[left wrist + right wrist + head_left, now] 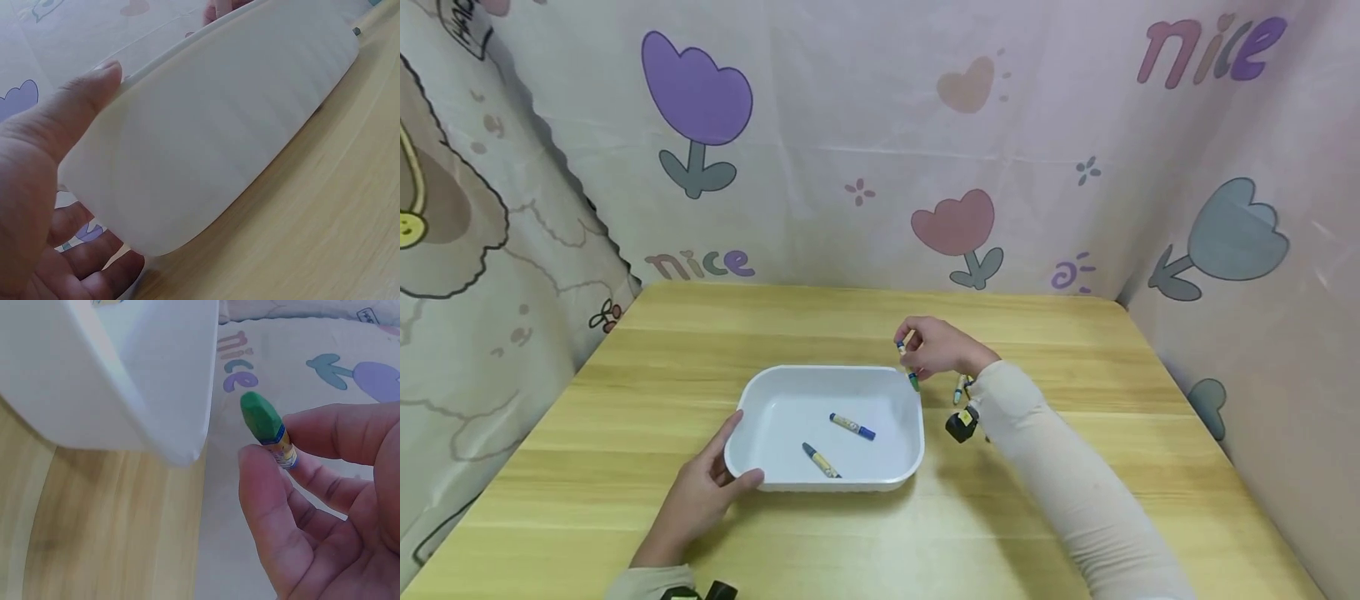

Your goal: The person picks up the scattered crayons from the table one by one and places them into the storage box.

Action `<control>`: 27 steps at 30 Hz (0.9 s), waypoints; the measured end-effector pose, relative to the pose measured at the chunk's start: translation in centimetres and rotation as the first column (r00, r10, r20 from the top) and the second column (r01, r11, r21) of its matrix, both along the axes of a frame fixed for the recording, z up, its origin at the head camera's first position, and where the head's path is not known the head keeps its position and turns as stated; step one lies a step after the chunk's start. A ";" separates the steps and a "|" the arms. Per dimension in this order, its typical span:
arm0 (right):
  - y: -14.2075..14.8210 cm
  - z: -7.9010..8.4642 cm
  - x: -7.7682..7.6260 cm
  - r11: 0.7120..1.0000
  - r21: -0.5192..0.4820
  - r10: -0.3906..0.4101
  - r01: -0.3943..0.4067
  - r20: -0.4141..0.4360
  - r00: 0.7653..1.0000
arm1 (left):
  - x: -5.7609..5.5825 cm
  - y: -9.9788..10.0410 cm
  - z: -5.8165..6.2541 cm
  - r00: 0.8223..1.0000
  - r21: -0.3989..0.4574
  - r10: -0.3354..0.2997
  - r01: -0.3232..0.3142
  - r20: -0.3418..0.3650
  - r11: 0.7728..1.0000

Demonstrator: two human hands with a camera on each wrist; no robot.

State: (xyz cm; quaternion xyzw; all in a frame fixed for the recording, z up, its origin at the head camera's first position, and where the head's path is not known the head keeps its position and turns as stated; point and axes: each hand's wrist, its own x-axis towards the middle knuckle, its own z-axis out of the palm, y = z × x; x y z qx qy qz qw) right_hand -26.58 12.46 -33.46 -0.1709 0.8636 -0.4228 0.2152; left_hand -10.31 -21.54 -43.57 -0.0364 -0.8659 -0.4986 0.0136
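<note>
A white plastic tray [790, 400] stands on the wooden table. My left hand [702, 493] grips its near left corner; in the left wrist view the thumb [94, 84] lies at the rim and the fingers curl round the lower side. Just off the tray's far right corner, my right hand [942, 346] pinches a green crayon [261, 419] between thumb and fingertips, green end pointing down toward the rim. Inside the tray lie a blue crayon [852, 427] and a grey-blue crayon [821, 460], apart from each other.
On the table [685, 333] beside the right wrist lies a light-tipped crayon [959, 389], with more partly hidden by the sleeve. A black wrist camera [962, 423] sits under the right forearm. Printed cloth [850, 108] hangs behind and at both sides.
</note>
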 end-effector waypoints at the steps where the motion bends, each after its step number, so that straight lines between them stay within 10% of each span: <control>1: -0.2 0.0 0.1 1.000 0.001 0.001 -0.001 0.001 1.000 | 0.0 0.0 0.0 1.000 0.000 0.001 -0.001 0.000 1.000; 27: -4.9 -0.7 0.6 0.985 0.118 0.116 -0.122 0.058 0.992 | 0.0 0.0 0.1 1.000 0.011 -0.008 0.008 -0.014 1.000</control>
